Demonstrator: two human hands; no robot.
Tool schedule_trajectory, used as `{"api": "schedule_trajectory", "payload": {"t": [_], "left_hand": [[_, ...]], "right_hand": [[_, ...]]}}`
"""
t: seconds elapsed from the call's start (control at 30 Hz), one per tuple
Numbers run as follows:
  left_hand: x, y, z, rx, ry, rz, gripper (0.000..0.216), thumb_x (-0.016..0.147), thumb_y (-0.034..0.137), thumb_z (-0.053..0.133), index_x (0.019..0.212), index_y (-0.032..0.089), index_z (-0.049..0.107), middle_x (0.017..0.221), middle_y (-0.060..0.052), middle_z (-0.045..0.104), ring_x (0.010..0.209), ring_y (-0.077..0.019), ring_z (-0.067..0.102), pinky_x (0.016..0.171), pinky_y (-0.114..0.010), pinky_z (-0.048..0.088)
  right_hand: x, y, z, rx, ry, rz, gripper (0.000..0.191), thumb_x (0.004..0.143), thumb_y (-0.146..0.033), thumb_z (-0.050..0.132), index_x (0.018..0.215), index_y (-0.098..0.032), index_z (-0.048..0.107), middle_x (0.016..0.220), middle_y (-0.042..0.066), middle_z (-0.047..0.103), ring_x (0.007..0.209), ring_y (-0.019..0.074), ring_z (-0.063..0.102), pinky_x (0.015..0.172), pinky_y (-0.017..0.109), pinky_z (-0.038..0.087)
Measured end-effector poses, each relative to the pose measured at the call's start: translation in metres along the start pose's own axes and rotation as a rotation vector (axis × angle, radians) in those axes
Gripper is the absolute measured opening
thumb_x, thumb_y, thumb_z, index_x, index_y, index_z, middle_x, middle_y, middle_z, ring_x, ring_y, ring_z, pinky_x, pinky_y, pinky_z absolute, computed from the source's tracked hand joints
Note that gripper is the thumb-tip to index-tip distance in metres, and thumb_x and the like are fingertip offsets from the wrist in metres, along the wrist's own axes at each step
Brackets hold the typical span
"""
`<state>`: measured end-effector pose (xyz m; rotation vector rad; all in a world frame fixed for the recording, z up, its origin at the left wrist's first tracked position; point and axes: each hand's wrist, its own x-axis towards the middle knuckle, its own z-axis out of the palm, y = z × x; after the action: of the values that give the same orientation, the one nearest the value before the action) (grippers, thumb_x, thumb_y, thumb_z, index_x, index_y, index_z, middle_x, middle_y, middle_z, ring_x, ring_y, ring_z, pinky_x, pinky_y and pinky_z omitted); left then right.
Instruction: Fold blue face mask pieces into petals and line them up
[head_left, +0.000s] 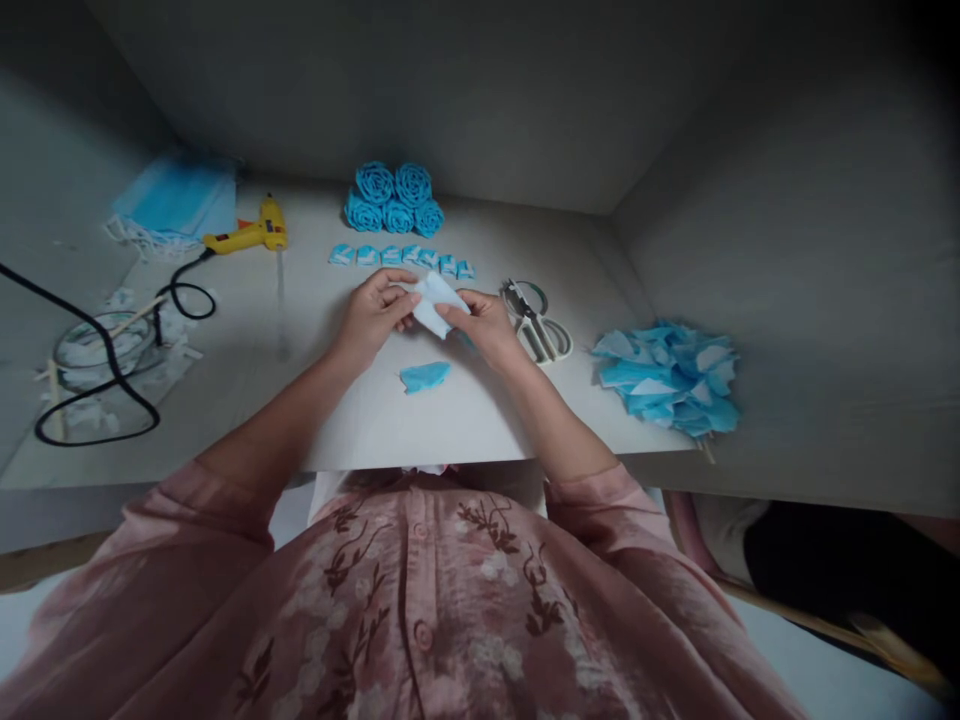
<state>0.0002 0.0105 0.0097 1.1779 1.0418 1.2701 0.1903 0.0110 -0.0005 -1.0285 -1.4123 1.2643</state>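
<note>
Both hands hold a small pale blue-white piece of mask fabric (435,301) above the white table (315,400). My left hand (375,310) pinches its left edge with fingers closed. My right hand (487,322) grips its right lower corner. A loose blue fabric piece (424,376) lies on the table just below the hands. A row of small folded blue pieces (401,257) sits beyond the hands, and a cluster of blue fabric roses (394,200) stands behind that row.
Scissors (538,325) lie right of my right hand. A pile of cut blue fabric pieces (671,375) is at the right. A yellow glue gun (251,233) with black cord (112,370), a stack of face masks (176,200) and a glass bowl (97,350) are at the left.
</note>
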Motion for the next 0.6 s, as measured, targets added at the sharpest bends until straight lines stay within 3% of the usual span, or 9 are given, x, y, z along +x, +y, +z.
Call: {"api": "schedule_trajectory", "payload": {"t": [0.07, 0.13, 0.3, 0.6], "left_hand": [[-0.001, 0.003, 0.0, -0.046, -0.012, -0.031, 0.021, 0.093, 0.035, 0.075, 0.104, 0.022, 0.065, 0.065, 0.004, 0.066, 0.053, -0.0096, 0.058, 0.049, -0.02, 0.038], [-0.003, 0.005, 0.001, -0.064, -0.02, -0.073, 0.019, 0.097, 0.038, 0.069, 0.1, 0.02, 0.066, 0.067, 0.002, 0.068, 0.053, -0.0095, 0.058, 0.049, -0.021, 0.039], [-0.012, 0.006, 0.01, 0.072, -0.087, -0.109, 0.011, 0.077, 0.024, 0.077, 0.073, 0.016, 0.071, 0.063, 0.0, 0.065, 0.053, -0.0073, 0.052, 0.049, -0.021, 0.037], [-0.019, -0.003, 0.011, 0.117, -0.151, -0.057, 0.023, 0.067, 0.037, 0.084, 0.079, 0.018, 0.08, 0.062, 0.002, 0.062, 0.056, -0.0082, 0.045, 0.053, -0.024, 0.034]], "right_hand": [[0.0, -0.001, -0.001, 0.003, 0.104, -0.037, 0.051, 0.072, -0.068, 0.087, 0.072, -0.02, 0.069, 0.065, -0.004, 0.058, 0.063, 0.0101, 0.048, 0.062, 0.027, 0.038], [0.001, -0.001, -0.001, 0.013, 0.174, -0.043, 0.052, 0.072, -0.07, 0.085, 0.074, -0.021, 0.068, 0.065, -0.004, 0.058, 0.063, 0.0108, 0.048, 0.061, 0.026, 0.038], [0.002, -0.004, -0.001, 0.019, 0.247, -0.094, 0.054, 0.072, -0.074, 0.083, 0.074, -0.023, 0.066, 0.066, -0.004, 0.054, 0.064, 0.0117, 0.047, 0.062, 0.027, 0.041], [-0.001, -0.003, 0.005, -0.049, 0.267, -0.133, 0.054, 0.077, -0.074, 0.078, 0.073, -0.022, 0.063, 0.065, -0.005, 0.05, 0.064, 0.0109, 0.043, 0.06, 0.027, 0.035]]}}
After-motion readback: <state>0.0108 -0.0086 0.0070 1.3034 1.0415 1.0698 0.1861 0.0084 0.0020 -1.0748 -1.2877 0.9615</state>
